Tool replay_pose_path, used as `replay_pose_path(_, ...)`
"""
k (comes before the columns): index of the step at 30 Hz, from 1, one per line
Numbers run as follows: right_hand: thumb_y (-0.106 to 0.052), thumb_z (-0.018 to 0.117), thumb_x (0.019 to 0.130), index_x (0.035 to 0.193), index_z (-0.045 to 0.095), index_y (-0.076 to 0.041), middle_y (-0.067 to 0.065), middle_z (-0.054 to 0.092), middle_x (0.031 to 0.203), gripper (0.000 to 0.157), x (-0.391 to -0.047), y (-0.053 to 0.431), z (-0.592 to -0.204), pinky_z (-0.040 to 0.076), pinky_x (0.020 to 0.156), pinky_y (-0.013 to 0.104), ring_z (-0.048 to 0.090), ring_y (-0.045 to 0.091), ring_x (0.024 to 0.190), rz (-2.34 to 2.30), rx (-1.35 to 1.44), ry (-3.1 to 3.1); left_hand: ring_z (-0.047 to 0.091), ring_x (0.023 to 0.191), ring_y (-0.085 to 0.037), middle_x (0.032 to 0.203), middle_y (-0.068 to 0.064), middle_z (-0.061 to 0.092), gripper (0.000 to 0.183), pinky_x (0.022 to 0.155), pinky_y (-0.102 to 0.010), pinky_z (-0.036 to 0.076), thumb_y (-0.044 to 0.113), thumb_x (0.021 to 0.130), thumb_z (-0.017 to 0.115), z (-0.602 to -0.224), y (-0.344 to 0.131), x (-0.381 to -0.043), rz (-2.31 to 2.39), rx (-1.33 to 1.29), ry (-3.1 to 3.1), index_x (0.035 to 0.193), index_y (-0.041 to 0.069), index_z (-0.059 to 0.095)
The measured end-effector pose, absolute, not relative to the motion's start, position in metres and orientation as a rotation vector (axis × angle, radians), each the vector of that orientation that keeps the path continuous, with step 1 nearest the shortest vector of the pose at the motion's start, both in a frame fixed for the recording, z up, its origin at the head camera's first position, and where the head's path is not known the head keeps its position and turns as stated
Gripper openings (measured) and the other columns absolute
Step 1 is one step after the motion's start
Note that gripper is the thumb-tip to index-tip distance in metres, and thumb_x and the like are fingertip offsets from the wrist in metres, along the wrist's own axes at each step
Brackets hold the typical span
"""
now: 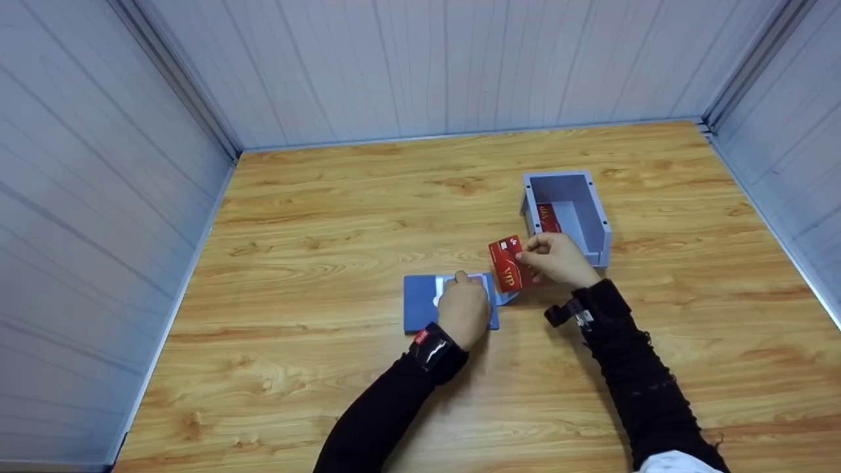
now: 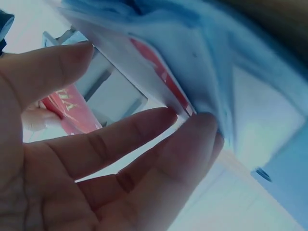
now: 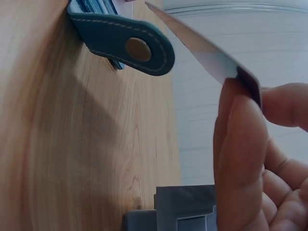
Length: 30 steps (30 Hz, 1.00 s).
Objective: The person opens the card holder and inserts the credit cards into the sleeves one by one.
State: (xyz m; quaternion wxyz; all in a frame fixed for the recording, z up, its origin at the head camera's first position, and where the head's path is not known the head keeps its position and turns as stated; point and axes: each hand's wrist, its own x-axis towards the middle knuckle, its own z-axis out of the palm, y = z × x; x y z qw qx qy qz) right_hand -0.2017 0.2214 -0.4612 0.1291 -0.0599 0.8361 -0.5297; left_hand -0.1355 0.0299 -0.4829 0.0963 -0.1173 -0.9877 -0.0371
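Observation:
A blue card wallet (image 1: 419,303) lies unfolded on the table. My left hand (image 1: 463,310) is over its right part. In the left wrist view, fingertips of this hand touch the edges of the wallet's clear sleeves, while the thumb stays apart; a red card (image 2: 161,70) shows inside one sleeve. Between thumb and fingers, my right hand (image 1: 560,259) pinches a red VIP card (image 1: 506,266), tilted, just right of the wallet. From the right wrist, the wallet's snap strap (image 3: 108,38) sticks out below the held card (image 3: 207,54).
A grey open-front bin (image 1: 599,213) stands at the right, behind my right hand, with another red VIP card (image 1: 547,217) in it. The wooden table (image 1: 295,243) is bordered by pale panel walls (image 1: 420,66) at the back and sides.

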Motion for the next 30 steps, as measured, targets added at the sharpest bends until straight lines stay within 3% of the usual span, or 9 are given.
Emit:
replay_pose_path(8, -0.013, 0.064, 0.093, 0.101, 0.061, 0.006, -0.002, 0.063, 0.079, 0.021, -0.202, 0.222, -0.461, 0.059, 0.058, 0.032, 0.061, 0.008, 0.056, -1.534, -0.175, 2.437, 0.059, 0.066, -0.017, 0.084, -0.007, 0.061, 0.028, 0.05, -0.026, 0.051, 0.026, 0.091, 0.059, -0.485, 0.04, -0.135, 0.157, -0.321, -2.904, 0.092, 0.001, 0.072)
replay_pose_path(14, -0.014, 0.065, 0.093, 0.101, 0.061, 0.005, -0.004, 0.063, 0.077, 0.021, -0.201, 0.222, -0.458, 0.059, 0.059, 0.032, 0.061, 0.008, 0.056, -1.548, -0.163, 2.409, 0.06, 0.068, -0.019, 0.084, -0.008, 0.061, 0.03, 0.054, -0.028, 0.053, 0.028, 0.091, 0.06, -0.482, 0.037, -0.133, 0.097, -0.342, -2.909, 0.092, 0.0, 0.071)
replay_pose_path(24, -0.014, 0.065, 0.093, 0.103, 0.06, 0.005, -0.003, 0.064, 0.079, 0.023, -0.202, 0.224, -0.459, 0.06, 0.061, 0.036, 0.061, 0.008, 0.057, -1.554, -0.151, 2.4, 0.064, 0.078, -0.026, 0.095, -0.016, 0.061, 0.034, 0.061, -0.036, 0.058, 0.024, 0.083, 0.066, -0.473, 0.024, -0.141, -0.474, -0.289, -3.092, 0.1, -0.005, 0.065)
replay_pose_path(30, -0.012, 0.064, 0.093, 0.101, 0.06, 0.006, -0.003, 0.063, 0.077, 0.021, -0.202, 0.224, -0.46, 0.06, 0.061, 0.037, 0.06, 0.007, 0.056, -1.571, -0.156, 2.401, 0.059, 0.068, -0.021, 0.083, -0.012, 0.063, 0.032, 0.056, -0.034, 0.051, 0.018, 0.082, 0.064, -0.462, 0.007, -0.147, -0.806, -0.354, -3.115, 0.103, -0.006, 0.061)
